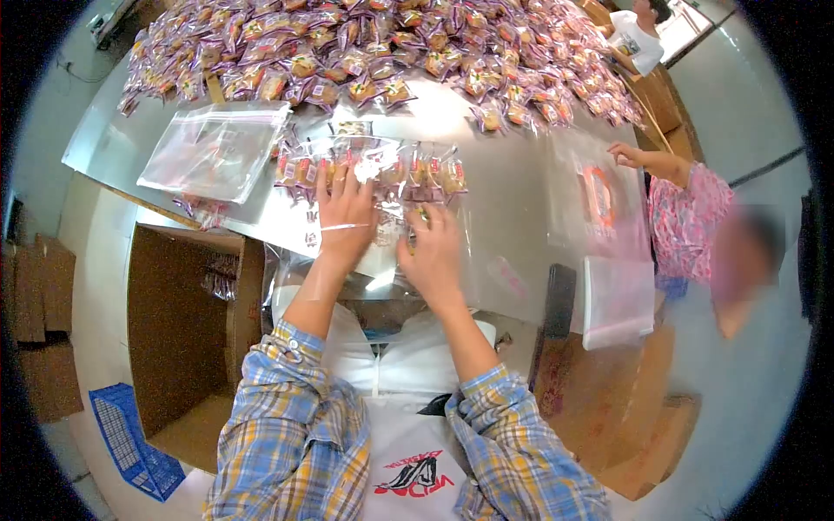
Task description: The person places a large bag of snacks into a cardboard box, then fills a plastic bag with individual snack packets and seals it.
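My left hand (346,217) lies over a clear plastic bag (391,143), its fingers spread on the row of small wrapped snacks (421,174) inside. My right hand (432,252) is just to the right and lower, its fingers bent down at the bag's near part, beside a small wrapped piece. What those fingers may hold is too small to make out. The snacks lie side by side on the metal table (504,200), with the bag's film around them.
A large heap of wrapped snacks (347,43) covers the far side. Empty clear bags (213,152) lie at left, more bags (618,300) at right. An open cardboard box (178,321) and a blue crate (135,443) stand at lower left. Another person's hand (627,156) reaches in from the right.
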